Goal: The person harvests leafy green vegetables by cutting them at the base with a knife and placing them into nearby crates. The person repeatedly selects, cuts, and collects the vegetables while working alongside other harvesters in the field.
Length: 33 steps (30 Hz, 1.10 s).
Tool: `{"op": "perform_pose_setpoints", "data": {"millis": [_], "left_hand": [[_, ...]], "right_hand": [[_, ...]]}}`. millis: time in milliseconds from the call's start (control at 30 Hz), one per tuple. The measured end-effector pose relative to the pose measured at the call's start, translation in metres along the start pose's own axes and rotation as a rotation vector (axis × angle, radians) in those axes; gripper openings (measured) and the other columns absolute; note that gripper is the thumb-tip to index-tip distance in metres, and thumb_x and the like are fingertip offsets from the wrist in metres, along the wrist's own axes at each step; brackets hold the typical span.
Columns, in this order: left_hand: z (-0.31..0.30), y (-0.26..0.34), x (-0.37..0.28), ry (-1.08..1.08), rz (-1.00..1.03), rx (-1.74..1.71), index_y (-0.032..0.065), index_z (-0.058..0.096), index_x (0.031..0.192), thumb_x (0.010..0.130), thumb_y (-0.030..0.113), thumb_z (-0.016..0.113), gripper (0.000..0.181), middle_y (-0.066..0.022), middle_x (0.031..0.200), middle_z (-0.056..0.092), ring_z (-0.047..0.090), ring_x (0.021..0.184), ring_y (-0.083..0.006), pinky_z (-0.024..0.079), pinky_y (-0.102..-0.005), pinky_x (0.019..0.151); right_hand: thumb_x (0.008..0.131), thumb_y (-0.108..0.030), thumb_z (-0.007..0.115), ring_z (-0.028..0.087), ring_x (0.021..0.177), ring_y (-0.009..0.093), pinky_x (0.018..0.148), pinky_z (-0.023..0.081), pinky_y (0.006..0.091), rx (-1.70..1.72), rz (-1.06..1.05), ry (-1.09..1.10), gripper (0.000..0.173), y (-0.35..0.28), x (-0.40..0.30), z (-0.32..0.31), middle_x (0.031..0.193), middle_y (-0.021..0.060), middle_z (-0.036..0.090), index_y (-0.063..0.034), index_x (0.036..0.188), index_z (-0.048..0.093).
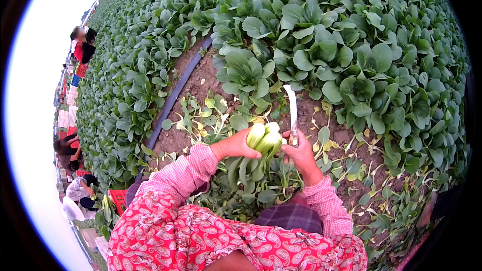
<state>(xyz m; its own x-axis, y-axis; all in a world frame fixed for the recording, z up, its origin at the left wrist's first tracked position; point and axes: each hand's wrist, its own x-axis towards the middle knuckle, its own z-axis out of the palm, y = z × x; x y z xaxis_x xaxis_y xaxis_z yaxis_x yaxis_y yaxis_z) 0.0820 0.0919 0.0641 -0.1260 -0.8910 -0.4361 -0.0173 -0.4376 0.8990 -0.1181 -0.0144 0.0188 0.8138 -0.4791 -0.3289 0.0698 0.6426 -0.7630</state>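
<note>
My left hand [238, 144] is closed around several heads of bok choy [265, 139], their pale stem ends up and their leaves hanging down. Just right of them, my right hand [301, 154] grips the handle of a curved knife [292, 109], its blade pointing away from me. The fingers of my right hand are close to the stems; whether they touch is not clear. Loose cut leaves [211, 116] lie on the brown soil below and around both hands.
Dense bok choy plants [320, 49] grow ahead and to the right. A dark flat hose [177, 90] runs along the soil at left. A red plastic crate [118, 200] stands at lower left, near harvested heads. Several people [80, 190] and more crates are at the far left.
</note>
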Motion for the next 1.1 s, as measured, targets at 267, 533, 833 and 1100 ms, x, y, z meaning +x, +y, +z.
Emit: {"op": "perform_pose_setpoints", "data": {"millis": [267,533,833,1100], "left_hand": [[-0.055,0.010,0.098,0.136,-0.034,0.869,0.0005,0.046,0.114,0.059,0.023,0.072,0.065,-0.0172,0.120,0.046,0.055,0.099,-0.0319,0.044,-0.0355,0.089],[-0.125,0.008,0.122,-0.073,-0.544,1.586,0.0048,0.059,0.109,0.057,0.026,0.074,0.058,-0.0172,0.144,0.025,0.061,0.097,-0.0267,0.050,-0.0354,0.081],[-0.133,-0.064,0.071,0.134,-0.493,1.692,0.0078,0.060,0.098,0.066,0.017,0.066,0.034,-0.0122,0.134,0.038,0.064,0.077,-0.0254,0.047,-0.0380,0.068],[-0.133,-0.082,0.063,0.252,-0.420,1.588,0.0062,0.057,0.100,0.066,0.014,0.063,0.035,-0.0118,0.135,0.037,0.064,0.076,-0.0253,0.046,-0.0396,0.070]], "right_hand": [[0.083,-0.016,0.059,0.048,0.044,0.009,0.037,0.038,0.0215,-0.341,-0.037,0.364,0.036,0.060,0.006,-0.063,0.068,0.0011,0.051,-0.0022,0.114,0.048],[0.083,-0.018,0.058,0.059,0.094,0.029,0.083,0.045,0.0356,-0.709,-0.173,0.271,0.045,0.080,0.028,-0.049,0.101,0.0168,0.060,-0.0032,0.123,0.046],[0.085,-0.022,0.053,0.057,0.090,0.040,0.076,0.046,0.0446,-1.073,-0.363,0.095,0.052,0.079,0.130,-0.038,0.103,0.0214,0.058,-0.0135,0.133,0.037],[0.085,-0.026,0.052,0.058,0.082,0.038,0.071,0.046,0.0472,-1.370,-0.140,0.137,0.052,0.084,0.202,-0.015,0.092,0.0194,0.060,-0.0188,0.134,0.036]]}}
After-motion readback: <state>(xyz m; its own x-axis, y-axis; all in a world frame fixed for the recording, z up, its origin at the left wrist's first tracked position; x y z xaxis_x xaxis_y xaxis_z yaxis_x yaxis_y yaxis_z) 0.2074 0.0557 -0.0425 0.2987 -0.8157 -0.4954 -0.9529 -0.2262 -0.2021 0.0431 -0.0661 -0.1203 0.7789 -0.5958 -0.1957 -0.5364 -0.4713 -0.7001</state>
